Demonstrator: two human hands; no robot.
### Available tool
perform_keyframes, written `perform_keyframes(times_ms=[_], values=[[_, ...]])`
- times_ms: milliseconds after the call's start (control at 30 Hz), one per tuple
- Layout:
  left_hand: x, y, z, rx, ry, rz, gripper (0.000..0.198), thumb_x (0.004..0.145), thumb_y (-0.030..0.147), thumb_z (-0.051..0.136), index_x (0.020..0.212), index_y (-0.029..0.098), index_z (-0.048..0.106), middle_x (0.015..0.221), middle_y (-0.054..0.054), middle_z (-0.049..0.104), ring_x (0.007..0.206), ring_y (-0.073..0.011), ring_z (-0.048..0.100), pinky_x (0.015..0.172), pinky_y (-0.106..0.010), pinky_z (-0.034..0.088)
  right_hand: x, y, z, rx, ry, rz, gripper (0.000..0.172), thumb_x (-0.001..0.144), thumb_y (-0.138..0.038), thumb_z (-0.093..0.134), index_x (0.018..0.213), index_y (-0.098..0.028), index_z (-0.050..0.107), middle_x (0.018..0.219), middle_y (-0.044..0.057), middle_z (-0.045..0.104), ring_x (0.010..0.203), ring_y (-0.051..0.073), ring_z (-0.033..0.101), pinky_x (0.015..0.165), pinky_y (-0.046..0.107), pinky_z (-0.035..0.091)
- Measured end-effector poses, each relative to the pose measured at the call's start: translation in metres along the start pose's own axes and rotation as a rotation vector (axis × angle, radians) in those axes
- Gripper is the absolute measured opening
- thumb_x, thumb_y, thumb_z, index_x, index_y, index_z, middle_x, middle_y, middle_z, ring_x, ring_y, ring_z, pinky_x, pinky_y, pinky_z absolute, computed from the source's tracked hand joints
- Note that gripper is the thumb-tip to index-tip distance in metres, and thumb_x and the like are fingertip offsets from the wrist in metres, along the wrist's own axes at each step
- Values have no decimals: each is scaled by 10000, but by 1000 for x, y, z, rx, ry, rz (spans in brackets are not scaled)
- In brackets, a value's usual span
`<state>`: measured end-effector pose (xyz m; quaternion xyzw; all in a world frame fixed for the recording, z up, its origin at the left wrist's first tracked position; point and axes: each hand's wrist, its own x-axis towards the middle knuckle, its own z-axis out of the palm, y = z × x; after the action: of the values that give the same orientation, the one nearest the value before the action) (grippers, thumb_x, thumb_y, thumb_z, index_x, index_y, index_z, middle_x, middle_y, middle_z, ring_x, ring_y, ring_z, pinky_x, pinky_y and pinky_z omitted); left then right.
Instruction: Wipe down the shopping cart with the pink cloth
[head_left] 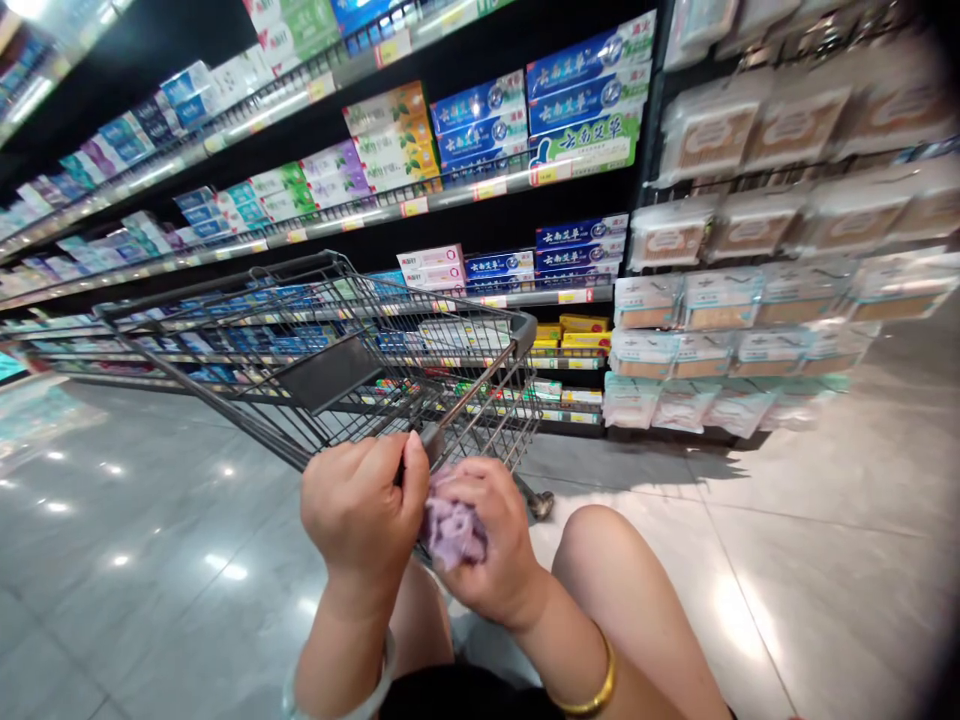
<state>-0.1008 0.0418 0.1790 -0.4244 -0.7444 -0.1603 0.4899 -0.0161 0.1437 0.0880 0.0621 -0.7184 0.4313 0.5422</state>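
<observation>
**Cloth at the cart handle, wiping under way**

I see both hands at the shopping cart [337, 340] handle. Left hand [364, 510] is curled round the bar; right hand [487, 540] is clenched on a crumpled purple cloth [450, 530] (pressed against the handle end). Cart basket looks empty; toothpaste shelves [480, 130] beyond.

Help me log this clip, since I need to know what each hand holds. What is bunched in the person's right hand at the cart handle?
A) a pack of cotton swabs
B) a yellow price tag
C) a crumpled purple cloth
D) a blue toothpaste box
C: the right hand clutches a crumpled purple cloth beside the left hand, both at the handle of the wire shopping cart.
</observation>
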Motion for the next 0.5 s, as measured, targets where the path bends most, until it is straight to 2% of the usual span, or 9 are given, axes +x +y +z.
perform_keyframes(times_ms=[100,233,300,367,500], values=[[0,-1,0,-18,-5,6,232,934,267,610,709,212,628,579,-15,569,582,-193,498,612,-364,322,-4,6,3,16,-31,16,387,712,-242,661,1094,-253,605,1070,56,638,1008,222,619,899,393,538],[1,0,-1,-38,-6,-10,201,933,265,615,740,215,647,606,-13,595,601,-197,518,633,-365,338,-11,36,5,-61,131,227,365,649,-177,559,1007,-226,609,999,56,626,951,220,615,843,382,543],[1,0,-2,-45,-15,-13,197,936,265,611,750,215,656,602,-9,594,598,-196,519,634,-365,336,-12,38,4,-83,186,261,379,642,-166,537,1010,-225,605,1002,56,623,952,220,617,848,386,543],[1,0,-3,-43,-21,-14,212,940,272,603,743,213,654,593,-10,589,593,-197,515,630,-366,329,-11,30,4,-64,156,212,384,666,-178,568,1044,-232,606,1023,57,627,980,225,617,872,393,542],[0,-2,-4,-27,-18,-11,230,945,290,593,739,209,656,592,-19,588,597,-201,512,630,-366,324,-10,18,2,0,-13,36,401,702,-232,657,1099,-252,606,1045,53,643,1018,232,616,899,394,538]])
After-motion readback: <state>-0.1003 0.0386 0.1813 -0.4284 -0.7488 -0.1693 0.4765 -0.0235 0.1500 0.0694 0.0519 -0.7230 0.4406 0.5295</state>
